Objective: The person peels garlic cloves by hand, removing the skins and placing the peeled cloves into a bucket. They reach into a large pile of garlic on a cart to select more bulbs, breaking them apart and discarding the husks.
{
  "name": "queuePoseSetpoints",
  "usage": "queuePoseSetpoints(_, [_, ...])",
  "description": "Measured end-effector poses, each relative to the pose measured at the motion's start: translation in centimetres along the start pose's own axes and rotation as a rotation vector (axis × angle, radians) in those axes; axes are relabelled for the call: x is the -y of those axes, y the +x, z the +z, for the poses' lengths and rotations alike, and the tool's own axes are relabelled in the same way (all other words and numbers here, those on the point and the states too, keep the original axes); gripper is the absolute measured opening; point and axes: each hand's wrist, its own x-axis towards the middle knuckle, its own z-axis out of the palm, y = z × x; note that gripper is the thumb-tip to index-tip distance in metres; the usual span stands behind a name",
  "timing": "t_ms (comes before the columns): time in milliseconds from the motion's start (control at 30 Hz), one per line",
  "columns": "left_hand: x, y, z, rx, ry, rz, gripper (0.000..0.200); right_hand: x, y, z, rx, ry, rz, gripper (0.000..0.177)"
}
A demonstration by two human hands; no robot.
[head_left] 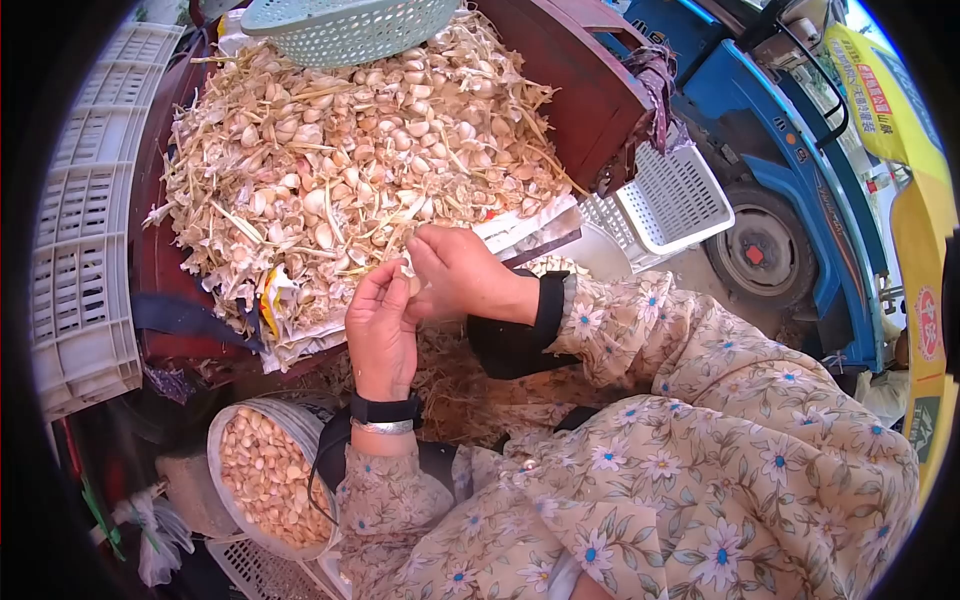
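Observation:
My left hand (382,328) and my right hand (465,272) meet above the near edge of a heap of garlic (350,150). Between their pinched fingertips is a small pale garlic clove (408,270), partly covered by the fingers. Loose cloves, papery skins and dry stalks make up the heap, which lies on paper sheeting (525,228). Below my left wrist stands a white bucket (216,440) filled with cloves (265,475).
A pale green plastic basket (350,35) rests on the heap's far side. White slatted crates (85,220) are stacked at left. Another white crate (680,205) stands at right, near a blue vehicle (800,170) and its wheel (757,255). A dark red panel (580,80) borders the heap.

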Motion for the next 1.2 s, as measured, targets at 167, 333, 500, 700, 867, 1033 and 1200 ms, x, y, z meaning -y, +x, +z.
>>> queuePoseSetpoints(167, [-1.7,-0.2,0.2,0.013,-0.044,0.081,0.021,-0.7,0.0,-0.1,-0.019,0.358,0.196,0.017])
queuePoseSetpoints(333, [-3.1,-0.6,-0.4,0.06,-0.046,0.134,0.023,1.8,-0.9,-2.2,0.125,0.648,0.255,0.01])
queuePoseSetpoints(500, [-7.7,-5.2,3.8,0.356,-0.177,0.069,0.027,0.5,-0.9,-4.5,0.294,0.458,0.287,0.022])
queuePoseSetpoints(700, [-11.9,-7.1,8.9,1.143,0.039,0.057,0.013,-3.7,2.5,-6.1,0.06,-0.165,-0.106,0.013])
queuePoseSetpoints(867, [-11.6,-11.4,9.4,0.87,-0.224,-0.096,0.026,-4.9,4.5,-3.9,0.133,-0.435,-0.256,0.017])
queuePoseSetpoints(1033, [-14.6,-11.8,10.9,0.813,-0.095,-0.27,0.023,-5.6,5.5,-1.9,0.218,-0.619,-0.352,0.019])
queuePoseSetpoints(1200, [-14.4,-12.6,11.2,0.842,0.024,-0.287,0.02,-7.0,6.0,-2.9,0.231,-0.65,-0.304,0.023])
